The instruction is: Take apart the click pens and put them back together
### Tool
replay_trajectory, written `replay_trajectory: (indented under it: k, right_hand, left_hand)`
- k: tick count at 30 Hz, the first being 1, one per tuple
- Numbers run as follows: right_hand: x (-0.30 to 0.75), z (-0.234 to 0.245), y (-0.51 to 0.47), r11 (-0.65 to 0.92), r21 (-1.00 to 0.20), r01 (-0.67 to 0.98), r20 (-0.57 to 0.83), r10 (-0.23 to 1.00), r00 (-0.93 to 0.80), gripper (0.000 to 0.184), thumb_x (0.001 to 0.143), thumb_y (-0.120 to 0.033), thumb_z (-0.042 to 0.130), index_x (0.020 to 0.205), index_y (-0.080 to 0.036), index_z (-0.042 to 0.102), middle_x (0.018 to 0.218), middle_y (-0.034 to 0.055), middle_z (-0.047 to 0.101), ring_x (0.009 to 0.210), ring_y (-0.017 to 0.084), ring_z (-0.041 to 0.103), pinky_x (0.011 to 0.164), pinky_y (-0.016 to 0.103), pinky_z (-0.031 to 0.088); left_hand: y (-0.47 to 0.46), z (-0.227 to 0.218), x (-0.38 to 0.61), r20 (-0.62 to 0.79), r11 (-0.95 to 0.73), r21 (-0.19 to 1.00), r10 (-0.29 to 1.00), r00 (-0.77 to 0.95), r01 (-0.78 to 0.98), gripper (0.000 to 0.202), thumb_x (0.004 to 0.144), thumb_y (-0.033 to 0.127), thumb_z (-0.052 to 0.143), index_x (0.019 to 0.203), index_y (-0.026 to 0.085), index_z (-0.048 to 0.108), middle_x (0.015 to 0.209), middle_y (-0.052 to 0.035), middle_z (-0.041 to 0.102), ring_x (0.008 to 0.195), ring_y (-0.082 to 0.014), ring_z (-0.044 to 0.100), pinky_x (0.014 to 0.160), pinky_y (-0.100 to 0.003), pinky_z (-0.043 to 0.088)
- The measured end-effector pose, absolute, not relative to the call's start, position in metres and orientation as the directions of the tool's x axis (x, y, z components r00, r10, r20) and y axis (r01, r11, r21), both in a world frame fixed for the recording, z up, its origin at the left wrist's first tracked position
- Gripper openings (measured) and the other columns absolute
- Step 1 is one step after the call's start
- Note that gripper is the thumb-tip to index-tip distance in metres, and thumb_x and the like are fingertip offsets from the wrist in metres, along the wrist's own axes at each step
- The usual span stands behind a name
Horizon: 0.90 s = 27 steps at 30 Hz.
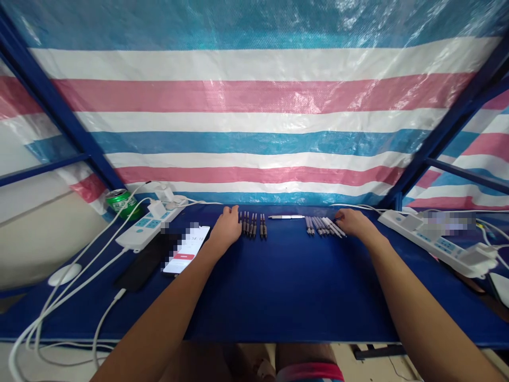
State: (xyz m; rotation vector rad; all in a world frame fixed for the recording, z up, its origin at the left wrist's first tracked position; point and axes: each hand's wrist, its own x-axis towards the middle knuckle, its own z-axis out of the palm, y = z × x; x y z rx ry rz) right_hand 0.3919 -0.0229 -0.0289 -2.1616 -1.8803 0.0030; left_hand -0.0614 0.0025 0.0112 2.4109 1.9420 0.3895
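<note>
Blue tabletop (278, 297) (pens (253, 224) between both hands (226, 228) (356, 223))

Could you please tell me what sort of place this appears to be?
It looks like a makeshift workstation: a striped tarpaulin on a blue metal frame surrounds a blue table, with power strips and rows of pens.

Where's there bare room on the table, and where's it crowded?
Widest free patch: the blue tabletop between your left forearm and right forearm, in front of the pens. A narrower strip lies before the right power strip. It's crowded at the back between your left hand and right hand, and at left around the phones and cables.
</note>
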Motion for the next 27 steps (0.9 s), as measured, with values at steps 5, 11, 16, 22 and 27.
replay_trajectory:
  k: [5, 11, 16, 22, 27]
  right_hand:
    - [0.390, -0.023, -0.022, -0.110, -0.212, 0.971, 0.136, 0.981, 0.141, 0.020, 0.089, -0.031, 0.066, 0.096, -0.018, 0.080, 0.089, 0.0127, 0.079, 0.087, 0.029, 0.075, 0.079, 0.033, 0.053]
    - [0.387, -0.018, -0.021, -0.097, -0.228, 0.969, 0.135, 0.982, 0.130, 0.022, 0.093, -0.032, 0.064, 0.095, -0.018, 0.080, 0.089, 0.0123, 0.080, 0.087, 0.028, 0.076, 0.078, 0.032, 0.052]
    - [0.384, -0.015, -0.022, -0.060, -0.247, 0.967, 0.118, 0.989, 0.091, 0.023, 0.093, -0.039, 0.068, 0.092, -0.019, 0.080, 0.090, 0.0117, 0.081, 0.085, 0.029, 0.076, 0.074, 0.032, 0.052]
    - [0.382, -0.010, -0.023, -0.046, -0.279, 0.959, 0.068, 0.995, 0.067, 0.024, 0.091, -0.038, 0.070, 0.099, -0.018, 0.079, 0.097, 0.0116, 0.081, 0.086, 0.028, 0.076, 0.070, 0.031, 0.051]
    - [0.379, -0.015, -0.026, -0.024, -0.249, 0.968, 0.069, 0.997, 0.043, 0.020, 0.088, -0.028, 0.068, 0.101, -0.019, 0.079, 0.095, 0.0100, 0.081, 0.088, 0.028, 0.076, 0.073, 0.031, 0.052]
  left_hand:
    - [0.008, 0.009, -0.062, 0.281, -0.248, 0.230, 0.943, 0.180, 0.941, 0.068, 0.091, 0.007, 0.051, 0.158, 0.012, 0.043, 0.140, -0.0227, 0.054, 0.119, -0.0341, 0.066, 0.106, -0.044, 0.051]
    - [0.012, 0.011, -0.060, 0.475, -0.452, 0.302, 0.835, 0.278, 0.839, 0.068, 0.095, 0.000, 0.041, 0.161, 0.019, 0.045, 0.140, -0.0164, 0.061, 0.133, -0.0296, 0.055, 0.117, -0.044, 0.045]
    - [0.008, 0.019, -0.054, 0.538, -0.533, 0.430, 0.799, 0.267, 0.728, 0.053, 0.102, 0.010, 0.043, 0.153, 0.020, 0.056, 0.141, -0.0131, 0.065, 0.130, -0.0270, 0.062, 0.116, -0.045, 0.048]
    - [0.003, 0.021, -0.045, 0.459, -0.511, 0.734, 0.859, 0.228, 0.447, 0.048, 0.100, 0.021, 0.057, 0.148, 0.022, 0.060, 0.140, -0.0109, 0.070, 0.126, -0.0254, 0.069, 0.107, -0.042, 0.057]
    - [-0.002, 0.017, -0.036, 0.403, -0.479, 0.842, 0.864, 0.303, 0.247, 0.045, 0.099, 0.027, 0.062, 0.143, 0.021, 0.062, 0.134, -0.0109, 0.074, 0.127, -0.0236, 0.069, 0.113, -0.044, 0.054]
